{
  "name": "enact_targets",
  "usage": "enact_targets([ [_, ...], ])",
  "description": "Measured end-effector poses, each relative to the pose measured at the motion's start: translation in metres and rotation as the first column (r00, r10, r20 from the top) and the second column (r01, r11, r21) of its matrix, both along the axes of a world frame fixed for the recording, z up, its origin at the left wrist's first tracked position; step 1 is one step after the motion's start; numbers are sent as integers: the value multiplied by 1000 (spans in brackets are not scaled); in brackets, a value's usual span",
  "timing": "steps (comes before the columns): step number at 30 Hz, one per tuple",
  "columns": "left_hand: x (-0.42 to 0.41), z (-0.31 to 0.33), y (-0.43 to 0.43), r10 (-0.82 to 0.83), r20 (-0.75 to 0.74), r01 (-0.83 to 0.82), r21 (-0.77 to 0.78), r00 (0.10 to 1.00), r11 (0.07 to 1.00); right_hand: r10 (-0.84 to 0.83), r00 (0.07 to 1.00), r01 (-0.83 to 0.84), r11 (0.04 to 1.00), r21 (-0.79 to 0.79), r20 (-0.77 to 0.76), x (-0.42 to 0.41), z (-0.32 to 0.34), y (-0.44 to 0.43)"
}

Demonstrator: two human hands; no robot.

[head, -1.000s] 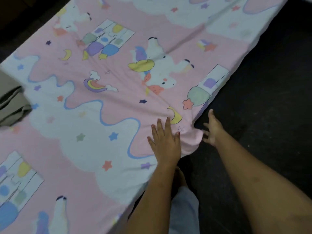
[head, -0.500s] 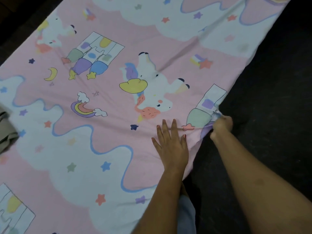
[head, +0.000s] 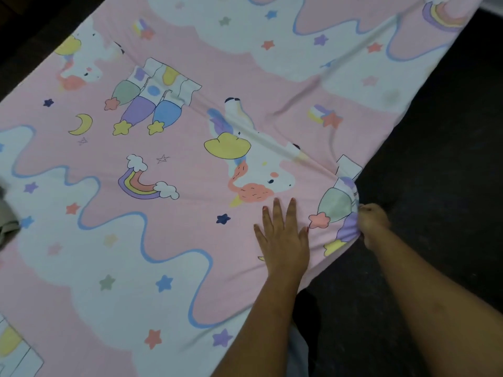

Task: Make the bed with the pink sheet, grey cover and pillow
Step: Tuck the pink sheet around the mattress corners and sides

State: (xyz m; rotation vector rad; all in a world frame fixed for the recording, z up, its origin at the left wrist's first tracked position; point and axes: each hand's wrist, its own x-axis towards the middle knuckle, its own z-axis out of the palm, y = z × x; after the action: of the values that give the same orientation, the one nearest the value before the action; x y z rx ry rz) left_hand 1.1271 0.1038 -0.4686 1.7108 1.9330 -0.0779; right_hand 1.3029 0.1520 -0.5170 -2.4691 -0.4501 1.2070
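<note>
The pink sheet [head: 206,235], printed with unicorns, rainbows and stars, covers the mattress across most of the view. My left hand [head: 283,238] lies flat on it near the right edge, fingers straight and pressing down. My right hand [head: 374,223] grips the sheet's edge at the mattress side, fingers curled round bunched fabric. Creases run from that grip diagonally up across the sheet. A bit of the grey cover [head: 6,213] shows at the left edge. The pillow is out of sight.
A dark floor [head: 435,186] lies along the right side of the mattress. My leg in light trousers [head: 298,349] stands beside the bed edge at the bottom. More dark floor shows at the top left.
My right hand went from open beside the edge to gripping the sheet's edge further along the mattress. My left hand slid the same way, flat on the sheet. The grey cover shifted out leftwards.
</note>
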Motion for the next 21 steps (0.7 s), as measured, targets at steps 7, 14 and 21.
enact_targets([
  [7,33,-2,33,-77,9,77,16,997,997,-174,870,241,966,90,-460,20,9,40],
  [14,64,-7,58,-69,-10,69,37,998,997,-302,686,429,903,33,-662,18,7,94],
  [21,103,-21,64,71,-88,-58,140,994,988,-460,815,560,782,274,-354,43,-4,124],
])
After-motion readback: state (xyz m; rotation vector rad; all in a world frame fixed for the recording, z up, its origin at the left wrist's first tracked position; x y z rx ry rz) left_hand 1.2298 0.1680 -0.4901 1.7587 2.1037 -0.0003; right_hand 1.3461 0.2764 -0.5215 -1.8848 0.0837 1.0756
